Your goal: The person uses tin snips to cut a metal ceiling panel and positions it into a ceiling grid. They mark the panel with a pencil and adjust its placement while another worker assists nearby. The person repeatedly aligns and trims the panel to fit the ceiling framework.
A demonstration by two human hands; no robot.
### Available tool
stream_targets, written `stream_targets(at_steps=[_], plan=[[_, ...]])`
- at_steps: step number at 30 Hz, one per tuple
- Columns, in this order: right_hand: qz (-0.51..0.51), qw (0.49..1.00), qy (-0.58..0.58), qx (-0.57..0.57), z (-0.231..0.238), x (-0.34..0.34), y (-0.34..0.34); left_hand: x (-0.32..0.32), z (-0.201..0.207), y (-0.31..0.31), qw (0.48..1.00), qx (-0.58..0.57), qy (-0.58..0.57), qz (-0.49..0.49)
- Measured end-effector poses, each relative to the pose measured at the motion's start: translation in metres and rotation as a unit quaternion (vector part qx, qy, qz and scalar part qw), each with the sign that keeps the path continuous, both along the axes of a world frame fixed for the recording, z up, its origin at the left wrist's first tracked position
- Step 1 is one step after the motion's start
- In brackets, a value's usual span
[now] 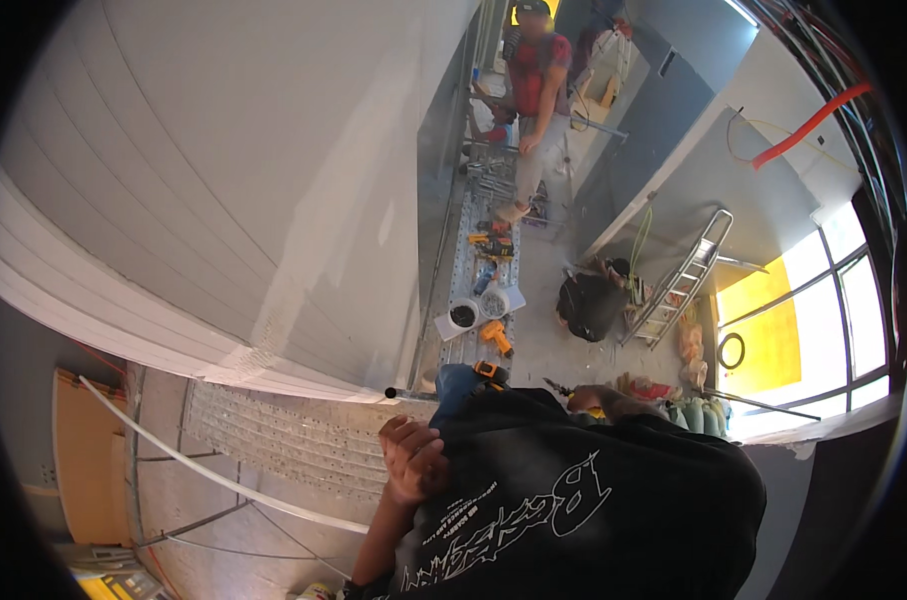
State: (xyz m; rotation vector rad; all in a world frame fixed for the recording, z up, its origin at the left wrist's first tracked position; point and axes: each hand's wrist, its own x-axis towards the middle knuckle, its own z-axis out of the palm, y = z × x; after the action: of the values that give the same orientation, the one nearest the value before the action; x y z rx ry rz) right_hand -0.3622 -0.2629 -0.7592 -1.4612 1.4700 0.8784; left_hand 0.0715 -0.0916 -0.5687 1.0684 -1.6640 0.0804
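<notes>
My left hand (412, 460) is raised in front of my black shirt, its fingers curled in; whatever they may hold is hidden. On the other side, my right hand (586, 398) is partly covered by my body and closed around a yellow-and-black tool (596, 412), of which little shows. A small orange-and-black item (489, 371) sits by my blue-clad leg (456, 388). Beyond it, a perforated metal plank (461, 350) bears an orange-yellow power drill (496, 338), a white tub of dark screws (463, 315), a second white tub (494, 302) and more power tools (492, 244).
A large pale curved panel (274, 180) fills the left. Farther along the plank stands a person in red (537, 75); another in dark clothes (589, 305) is low on the floor beside a stepladder (679, 285). Cables and an orange-red conduit (812, 125) hang at upper right.
</notes>
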Motion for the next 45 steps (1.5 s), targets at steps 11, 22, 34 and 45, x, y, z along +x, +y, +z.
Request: stream_targets(at_steps=[11,22,34,45], plan=[[0.018,1.0,-0.018,0.013,0.0,0.017,0.002,0.004,-0.003,0.009,1.0,-0.001,-0.001,0.004],[-0.016,0.998,-0.006,-0.068,0.0,-0.004,0.003,0.061,-0.015,-0.005,0.999,0.011,-0.014,0.045],[-0.039,0.993,0.048,-0.103,0.001,-0.03,-0.081,0.017,-0.064,-0.01,0.963,0.173,0.11,0.176],[0.107,0.987,-0.106,-0.061,-0.148,0.01,-0.228,0.01,-0.059,-0.19,0.951,0.236,0.03,0.199]])
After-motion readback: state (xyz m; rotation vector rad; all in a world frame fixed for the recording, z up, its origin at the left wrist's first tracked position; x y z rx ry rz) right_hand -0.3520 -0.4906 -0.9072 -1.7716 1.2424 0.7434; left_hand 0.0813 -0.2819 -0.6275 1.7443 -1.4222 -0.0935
